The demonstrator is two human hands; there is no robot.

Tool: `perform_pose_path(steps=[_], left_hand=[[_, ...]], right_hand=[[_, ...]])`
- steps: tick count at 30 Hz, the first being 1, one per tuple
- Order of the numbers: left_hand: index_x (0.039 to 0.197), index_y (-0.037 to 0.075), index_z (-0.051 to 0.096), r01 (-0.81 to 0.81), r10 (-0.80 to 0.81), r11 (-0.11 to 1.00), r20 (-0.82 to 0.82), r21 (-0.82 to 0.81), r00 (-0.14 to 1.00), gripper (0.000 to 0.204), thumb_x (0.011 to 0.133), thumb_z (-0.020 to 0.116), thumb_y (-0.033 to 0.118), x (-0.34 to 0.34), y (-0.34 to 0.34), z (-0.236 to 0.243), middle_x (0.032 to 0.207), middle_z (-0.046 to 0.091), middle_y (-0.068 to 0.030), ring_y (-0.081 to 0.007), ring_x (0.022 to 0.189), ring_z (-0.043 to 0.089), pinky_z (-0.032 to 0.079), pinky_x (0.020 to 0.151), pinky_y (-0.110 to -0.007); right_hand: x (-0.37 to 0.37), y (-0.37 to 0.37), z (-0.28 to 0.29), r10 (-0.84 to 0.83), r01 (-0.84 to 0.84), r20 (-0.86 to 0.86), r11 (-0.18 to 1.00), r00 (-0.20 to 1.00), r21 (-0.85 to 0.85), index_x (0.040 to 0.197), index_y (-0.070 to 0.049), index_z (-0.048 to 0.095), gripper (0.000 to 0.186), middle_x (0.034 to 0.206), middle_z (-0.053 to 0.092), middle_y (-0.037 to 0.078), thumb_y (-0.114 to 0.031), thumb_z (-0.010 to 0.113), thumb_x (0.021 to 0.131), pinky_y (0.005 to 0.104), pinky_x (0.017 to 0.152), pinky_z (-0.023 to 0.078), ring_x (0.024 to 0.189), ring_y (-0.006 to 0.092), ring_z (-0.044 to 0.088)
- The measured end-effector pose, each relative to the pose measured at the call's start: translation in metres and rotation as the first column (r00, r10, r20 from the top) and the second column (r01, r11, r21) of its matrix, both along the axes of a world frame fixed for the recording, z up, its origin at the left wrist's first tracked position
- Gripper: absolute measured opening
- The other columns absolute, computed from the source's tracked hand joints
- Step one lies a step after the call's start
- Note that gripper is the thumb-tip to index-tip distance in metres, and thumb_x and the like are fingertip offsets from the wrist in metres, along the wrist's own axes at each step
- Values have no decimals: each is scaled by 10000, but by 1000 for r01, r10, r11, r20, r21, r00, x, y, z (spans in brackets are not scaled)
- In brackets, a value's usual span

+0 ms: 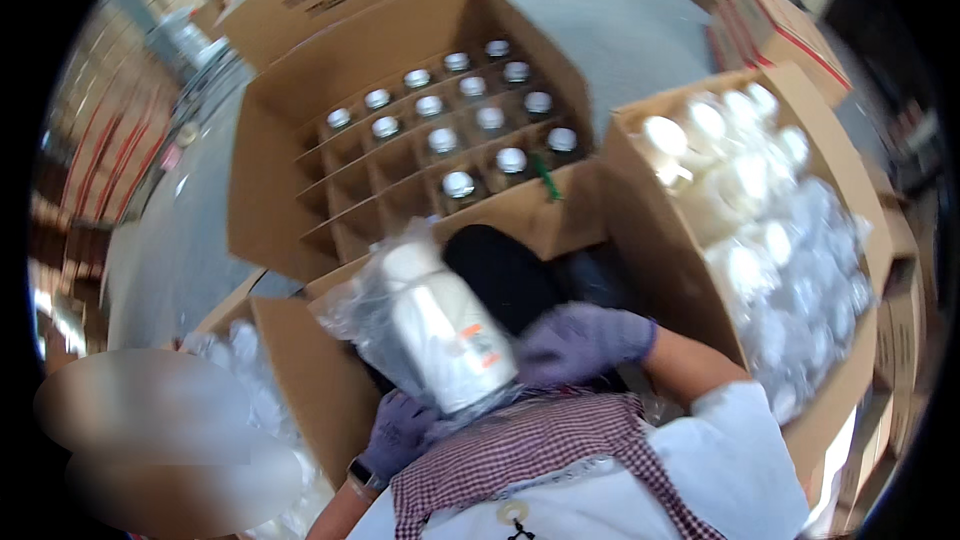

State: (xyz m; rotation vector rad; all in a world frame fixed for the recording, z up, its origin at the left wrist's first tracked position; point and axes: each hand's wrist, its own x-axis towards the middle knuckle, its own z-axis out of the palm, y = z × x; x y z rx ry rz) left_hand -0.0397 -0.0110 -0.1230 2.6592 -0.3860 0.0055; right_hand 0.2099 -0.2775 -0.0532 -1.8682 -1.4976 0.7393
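Across my lap lies a white bottle in a loose clear plastic bag, with orange marks near its lower end. My left hand, in a purple glove, is closed at that lower end, gripping the wrapped bottle; some of its fingers are hidden. Beside the bottle's right side is my right hand, also gloved in purple. Motion smears its fingers, so its grip is unclear. A black rounded object sits just beyond the bottle.
Ahead stands an open carton with cardboard dividers and several silver-capped bottles; its left front cells hold none. A green strip hangs at its front edge. Another carton at right holds white bottles and clear plastic. More wrapped items lie lower left.
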Motion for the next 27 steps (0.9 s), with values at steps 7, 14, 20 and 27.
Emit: perform_pose_path(steps=[7,14,20,27], left_hand=[[1001,130,679,136,-85,975,-275,174,958,315,769,683,343,28,-29,43,928,640,-70,-278,908,618,447,791,-438],[1188,120,645,46,-32,989,-104,141,994,490,744,730,310,37,-38,51,947,645,-65,-273,907,631,475,804,-442],[1219,94,632,32,-30,999,-67,25,997,521,755,737,307,62,-45,60,1202,624,-126,-307,1047,615,471,894,-430],[1227,73,639,114,-118,992,-86,-45,989,489,815,706,328,91,-50,54,1234,628,-137,-311,1072,616,475,921,-429]], right_hand=[[24,160,12,-105,205,373,949,922,-240,941,-29,762,564,972,737,173,-526,671,689,413,783,553,938,327,706],[89,40,-25,-354,240,-383,919,853,-314,1100,-42,689,346,1018,712,129,-192,708,789,365,760,572,835,226,682],[83,-192,-25,-709,674,32,683,704,281,1128,-67,649,278,1056,666,88,-152,685,866,400,931,491,945,252,641],[106,-334,-37,-358,708,894,556,-268,435,1055,-107,684,248,1019,680,112,-241,607,861,479,979,429,980,276,636]])
